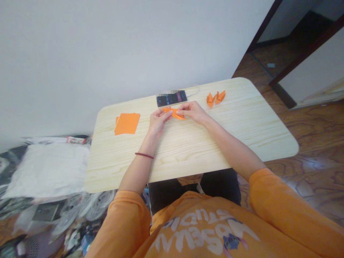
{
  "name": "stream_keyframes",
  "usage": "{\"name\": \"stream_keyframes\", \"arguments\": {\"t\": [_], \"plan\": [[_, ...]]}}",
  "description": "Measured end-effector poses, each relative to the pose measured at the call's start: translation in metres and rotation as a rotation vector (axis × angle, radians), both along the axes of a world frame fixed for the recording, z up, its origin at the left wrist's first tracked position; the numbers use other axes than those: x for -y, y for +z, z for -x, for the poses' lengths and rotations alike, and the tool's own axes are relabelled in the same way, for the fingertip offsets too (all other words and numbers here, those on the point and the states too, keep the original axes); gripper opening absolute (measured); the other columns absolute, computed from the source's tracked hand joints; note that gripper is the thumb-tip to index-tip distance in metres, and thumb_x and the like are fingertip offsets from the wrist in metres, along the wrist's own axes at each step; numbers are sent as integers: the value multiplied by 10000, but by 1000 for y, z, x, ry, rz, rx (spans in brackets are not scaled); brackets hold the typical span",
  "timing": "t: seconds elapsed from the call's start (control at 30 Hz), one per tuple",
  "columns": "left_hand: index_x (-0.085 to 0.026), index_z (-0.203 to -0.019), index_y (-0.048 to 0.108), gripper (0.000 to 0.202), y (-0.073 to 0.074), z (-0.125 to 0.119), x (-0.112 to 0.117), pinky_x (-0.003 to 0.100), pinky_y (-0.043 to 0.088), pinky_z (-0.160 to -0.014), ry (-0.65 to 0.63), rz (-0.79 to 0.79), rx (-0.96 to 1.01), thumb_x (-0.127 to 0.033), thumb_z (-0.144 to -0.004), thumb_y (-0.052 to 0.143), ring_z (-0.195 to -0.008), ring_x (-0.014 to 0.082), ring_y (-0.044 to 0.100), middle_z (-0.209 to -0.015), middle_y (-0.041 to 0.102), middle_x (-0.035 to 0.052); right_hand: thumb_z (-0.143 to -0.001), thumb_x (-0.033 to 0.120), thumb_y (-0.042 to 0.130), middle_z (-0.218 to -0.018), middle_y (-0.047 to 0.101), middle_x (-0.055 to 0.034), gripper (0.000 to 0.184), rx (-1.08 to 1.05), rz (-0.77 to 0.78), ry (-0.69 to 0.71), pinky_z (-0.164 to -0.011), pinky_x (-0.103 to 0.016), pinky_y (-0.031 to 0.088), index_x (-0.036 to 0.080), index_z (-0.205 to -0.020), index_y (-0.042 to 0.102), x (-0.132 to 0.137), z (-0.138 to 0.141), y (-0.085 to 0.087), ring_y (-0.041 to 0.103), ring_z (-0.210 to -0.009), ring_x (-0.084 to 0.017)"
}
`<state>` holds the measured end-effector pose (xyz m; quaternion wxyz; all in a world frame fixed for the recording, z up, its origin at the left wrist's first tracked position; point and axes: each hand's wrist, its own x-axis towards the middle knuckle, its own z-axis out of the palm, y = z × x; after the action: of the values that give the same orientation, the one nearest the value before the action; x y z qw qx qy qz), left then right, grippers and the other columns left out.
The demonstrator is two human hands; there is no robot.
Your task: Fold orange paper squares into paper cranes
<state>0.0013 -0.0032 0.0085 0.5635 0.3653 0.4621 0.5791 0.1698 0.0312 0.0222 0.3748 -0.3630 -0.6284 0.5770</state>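
Note:
A partly folded piece of orange origami paper (174, 113) is pinched between my two hands over the middle of the table. My left hand (158, 121) grips its left end, with the thumb on top. On the right end, my right hand (194, 111) closes with thumb and fingers. Some of the paper's folds are hidden by my fingertips. To the right lie two finished-looking orange folded paper figures (215, 98), with pointed wing-like parts. A stack of square orange paper sheets (127, 123) rests to the left, its edges slightly out of line.
Just behind my hands a phone (172, 98) lies on the pale wooden table (188, 150), with a white cable (194, 91) running from it. A wall stands along the table's back. Bags and a white cushion-like bundle (51, 168) crowd the floor at left.

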Motion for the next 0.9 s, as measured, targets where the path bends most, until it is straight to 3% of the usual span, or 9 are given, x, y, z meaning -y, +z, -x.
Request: {"name": "stream_keyframes", "arguments": {"t": [0.33,0.57,0.9], "plan": [[-161,-856,697,410,-3,-2,0,290,525,-792,-3,-58,-105,-311,-508,853,-745,139,679,-807,733,32,-614,373,754,-659,663,-44,251,33,-69,-145,-597,-273,472,146,-652,653,2,4,-8,592,-624,-145],[-154,-786,685,343,0,-3,2,265,530,-692,29,-48,-162,-295,-508,830,-656,121,653,-729,718,24,-620,386,744,-651,656,-47,253,109,-139,-126,-588,-275,475,153,-634,645,5,6,-5,587,-620,-146],[-169,-756,680,245,0,7,-3,229,524,-578,-1,4,-159,-260,-546,766,-626,122,634,-660,672,4,-621,315,737,-651,662,-37,180,46,-41,-58,-597,-273,476,154,-644,658,6,4,-2,588,-627,-144]]}}
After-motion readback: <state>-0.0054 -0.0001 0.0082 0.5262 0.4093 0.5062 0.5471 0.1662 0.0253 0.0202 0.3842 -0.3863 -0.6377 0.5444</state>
